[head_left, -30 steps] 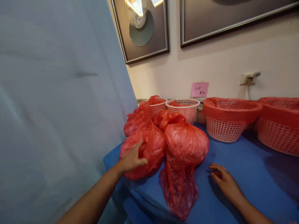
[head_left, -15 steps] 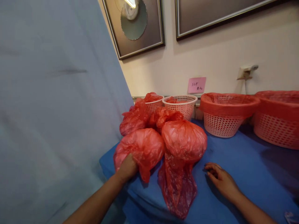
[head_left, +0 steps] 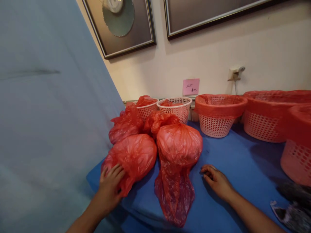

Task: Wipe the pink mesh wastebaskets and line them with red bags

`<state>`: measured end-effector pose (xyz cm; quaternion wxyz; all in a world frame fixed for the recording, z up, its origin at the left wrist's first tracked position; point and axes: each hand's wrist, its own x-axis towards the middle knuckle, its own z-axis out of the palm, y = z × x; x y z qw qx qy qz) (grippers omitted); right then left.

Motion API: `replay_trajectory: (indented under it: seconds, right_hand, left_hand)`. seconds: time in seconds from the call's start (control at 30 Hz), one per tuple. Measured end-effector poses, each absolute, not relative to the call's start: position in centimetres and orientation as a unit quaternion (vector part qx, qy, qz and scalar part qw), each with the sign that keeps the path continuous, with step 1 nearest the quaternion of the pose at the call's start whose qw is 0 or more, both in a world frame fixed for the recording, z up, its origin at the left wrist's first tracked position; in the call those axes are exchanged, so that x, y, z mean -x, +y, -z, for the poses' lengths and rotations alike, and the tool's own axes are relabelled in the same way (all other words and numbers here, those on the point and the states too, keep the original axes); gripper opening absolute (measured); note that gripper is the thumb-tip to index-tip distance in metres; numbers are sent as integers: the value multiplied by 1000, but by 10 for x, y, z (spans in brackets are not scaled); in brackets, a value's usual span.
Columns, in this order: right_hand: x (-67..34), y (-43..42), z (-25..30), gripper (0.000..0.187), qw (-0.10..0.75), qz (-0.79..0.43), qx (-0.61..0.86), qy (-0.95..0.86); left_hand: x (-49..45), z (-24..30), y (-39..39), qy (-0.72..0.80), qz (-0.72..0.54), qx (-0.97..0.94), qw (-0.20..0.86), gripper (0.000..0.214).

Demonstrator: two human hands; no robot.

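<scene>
My left hand (head_left: pixel 110 184) lies on the near side of a filled red plastic bag (head_left: pixel 136 152), its fingers spread over the film and not wrapped round it. Right beside that bag sits a second full red bag (head_left: pixel 179 142), whose loose, see-through end trails toward me over the table edge. My right hand (head_left: pixel 216 181) rests on the blue cloth (head_left: pixel 238 168), to the right of the second bag and apart from it. Its fingers are loosely curled with a gap to the thumb, and a tiny dark spot shows by the fingertips. More red bags (head_left: pixel 126 126) are heaped behind.
Two white mesh baskets (head_left: pixel 178 111) with red film stand by the wall. Farther right are pink baskets (head_left: pixel 216 124) lined with red bags. A dark and white bundle (head_left: pixel 293 213) lies at lower right. A blue-grey curtain (head_left: pixel 48 129) hangs at left.
My left hand has loosened from its closed grip on the near bag and now lies on it with fingers spread. My right hand keeps its pose. The view has turned right.
</scene>
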<state>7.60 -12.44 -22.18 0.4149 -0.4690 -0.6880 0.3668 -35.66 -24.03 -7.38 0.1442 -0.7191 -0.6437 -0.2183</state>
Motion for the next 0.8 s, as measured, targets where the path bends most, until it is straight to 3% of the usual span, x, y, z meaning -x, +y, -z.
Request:
replay_trajectory:
  seconds: [0.13, 0.27, 0.4, 0.5, 0.63, 0.67, 0.7, 0.8]
  right_hand:
    - [-76, -123, 225, 20, 410, -360, 460, -700]
    - [-75, -121, 226, 20, 406, -355, 461, -705]
    - [-74, -120, 220, 21, 396, -346, 467, -711]
    - [-74, -119, 211, 22, 380, -338, 473, -719]
    - [-74, -117, 199, 22, 369, -329, 482, -724]
    - [-74, -117, 197, 21, 368, -330, 484, -722]
    - [-75, -117, 196, 21, 365, -332, 486, -721]
    - [-75, -118, 192, 21, 357, -341, 487, -721]
  left_hand:
    - [332, 36, -268, -602, 249, 740, 168, 58]
    - [288, -2, -264, -560, 375, 717, 178, 45]
    - [238, -28, -228, -508, 390, 759, 119, 32]
    - [190, -29, -198, -449, 301, 841, 29, 37]
    - [140, 8, -165, -362, 100, 919, -118, 83]
    - [135, 21, -158, -350, 75, 923, -143, 85]
    - [135, 34, -151, -339, 47, 925, -165, 79]
    - [152, 64, -133, -374, 35, 909, -182, 34]
